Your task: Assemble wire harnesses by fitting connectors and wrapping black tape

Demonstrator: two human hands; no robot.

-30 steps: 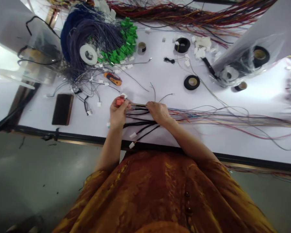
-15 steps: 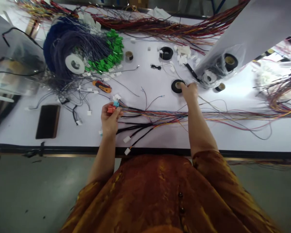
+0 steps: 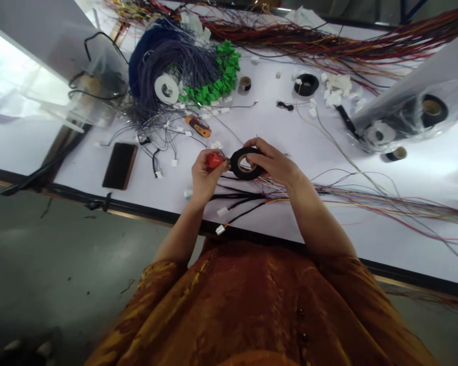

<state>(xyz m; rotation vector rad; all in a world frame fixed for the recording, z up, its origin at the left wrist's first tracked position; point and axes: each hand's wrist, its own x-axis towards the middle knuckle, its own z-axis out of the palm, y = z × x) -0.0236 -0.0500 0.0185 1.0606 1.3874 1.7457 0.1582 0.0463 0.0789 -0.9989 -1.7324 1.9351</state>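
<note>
My left hand [image 3: 205, 178] is closed on a red connector [image 3: 215, 160] at the left end of a wire harness [image 3: 275, 192]. Right beside it, my right hand [image 3: 273, 161] grips a roll of black tape [image 3: 236, 165], thumb and fingers around its ring. The tape's left edge meets the fingertips of my left hand. Black-sleeved branches of the harness with white connectors [image 3: 223, 211] lie below my hands, near the table's front edge. The blue connector beside the red one is not clearly visible.
A coiled bundle of blue wires [image 3: 148, 66] with green connectors [image 3: 229, 66] lies at the back left. Nearby are an orange cutter [image 3: 198, 127] and a dark phone [image 3: 120, 165]. Another black tape roll [image 3: 306, 85] sits behind; a bagged roll [image 3: 434, 109] is at the right.
My right hand has picked up the black tape roll from the table and brought it left, against my left hand. The camera view has shifted and tilted.
</note>
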